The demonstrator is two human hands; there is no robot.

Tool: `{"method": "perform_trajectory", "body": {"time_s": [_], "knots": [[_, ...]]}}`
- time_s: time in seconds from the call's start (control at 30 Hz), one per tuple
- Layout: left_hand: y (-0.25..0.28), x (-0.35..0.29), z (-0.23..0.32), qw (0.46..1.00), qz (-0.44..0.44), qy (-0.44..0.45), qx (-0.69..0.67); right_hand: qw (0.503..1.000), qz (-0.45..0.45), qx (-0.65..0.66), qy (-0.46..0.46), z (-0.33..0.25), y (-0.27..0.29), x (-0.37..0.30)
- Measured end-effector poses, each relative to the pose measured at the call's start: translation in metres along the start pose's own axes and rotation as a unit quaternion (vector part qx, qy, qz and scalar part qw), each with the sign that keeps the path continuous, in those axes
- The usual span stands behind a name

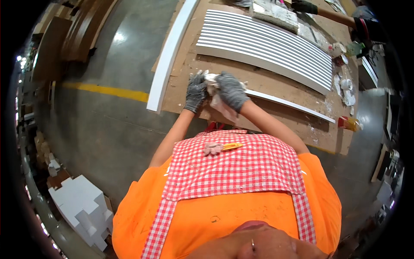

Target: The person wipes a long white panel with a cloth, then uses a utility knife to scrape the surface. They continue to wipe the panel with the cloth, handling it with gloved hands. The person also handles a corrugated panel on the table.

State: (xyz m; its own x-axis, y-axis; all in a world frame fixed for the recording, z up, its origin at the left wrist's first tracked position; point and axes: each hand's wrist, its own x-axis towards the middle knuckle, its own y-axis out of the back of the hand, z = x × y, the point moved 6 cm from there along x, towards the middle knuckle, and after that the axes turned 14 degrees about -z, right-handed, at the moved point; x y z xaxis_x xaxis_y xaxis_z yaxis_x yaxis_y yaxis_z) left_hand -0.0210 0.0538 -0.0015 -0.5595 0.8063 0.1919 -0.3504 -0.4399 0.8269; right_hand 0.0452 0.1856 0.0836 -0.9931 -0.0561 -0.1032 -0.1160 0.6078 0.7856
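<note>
Both my hands wear grey knit gloves and meet over the near left part of the cardboard-covered table. A crumpled white rag (211,82) is bunched between them, its loose end (223,108) hanging toward my apron. My left hand (196,91) has its fingers curled at the rag's left side. My right hand (233,91) is closed over the rag from the right. A narrow white strip (293,105) runs out from under my right hand toward the right. Its left end is hidden by the hands and the rag.
Beyond my hands lies a row of white strips (265,49) side by side. A long white board (170,56) lies along the table's left edge. At right stand a bottle of amber liquid (350,124) and small jars (338,54). A co-worker's gloved hand (305,6) reaches in at far right.
</note>
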Motion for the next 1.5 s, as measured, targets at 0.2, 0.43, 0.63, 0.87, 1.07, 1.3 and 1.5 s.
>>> {"method": "perform_trajectory", "body": {"time_s": [0.2, 0.43, 0.63, 0.87, 1.07, 1.3, 1.5], "knots": [[-0.036, -0.016, -0.049, 0.869, 0.033, 0.155, -0.468, 0.999, -0.008, 0.048, 0.024, -0.021, -0.006, 0.024], [0.004, 0.007, 0.027, 0.995, -0.044, -0.051, 0.077, 0.989, 0.059, 0.133, -0.031, 0.029, 0.031, -0.047], [0.003, 0.003, 0.018, 0.995, -0.059, -0.059, 0.052, 0.964, 0.129, -0.016, -0.234, 0.088, 0.051, -0.139], [0.013, 0.003, 0.037, 0.989, -0.051, -0.12, 0.065, 0.807, 0.346, 0.035, -0.478, 0.283, 0.109, -0.352], [-0.003, 0.006, 0.005, 0.996, -0.065, 0.047, -0.049, 0.715, 0.407, -0.152, -0.547, 0.353, 0.156, -0.437], [-0.018, 0.02, -0.004, 0.996, -0.034, 0.078, -0.01, 0.758, 0.432, -0.084, -0.481, 0.413, 0.162, -0.46], [-0.009, 0.013, -0.005, 0.993, 0.024, -0.006, 0.111, 0.714, 0.361, -0.165, -0.577, 0.418, 0.162, -0.498]]}}
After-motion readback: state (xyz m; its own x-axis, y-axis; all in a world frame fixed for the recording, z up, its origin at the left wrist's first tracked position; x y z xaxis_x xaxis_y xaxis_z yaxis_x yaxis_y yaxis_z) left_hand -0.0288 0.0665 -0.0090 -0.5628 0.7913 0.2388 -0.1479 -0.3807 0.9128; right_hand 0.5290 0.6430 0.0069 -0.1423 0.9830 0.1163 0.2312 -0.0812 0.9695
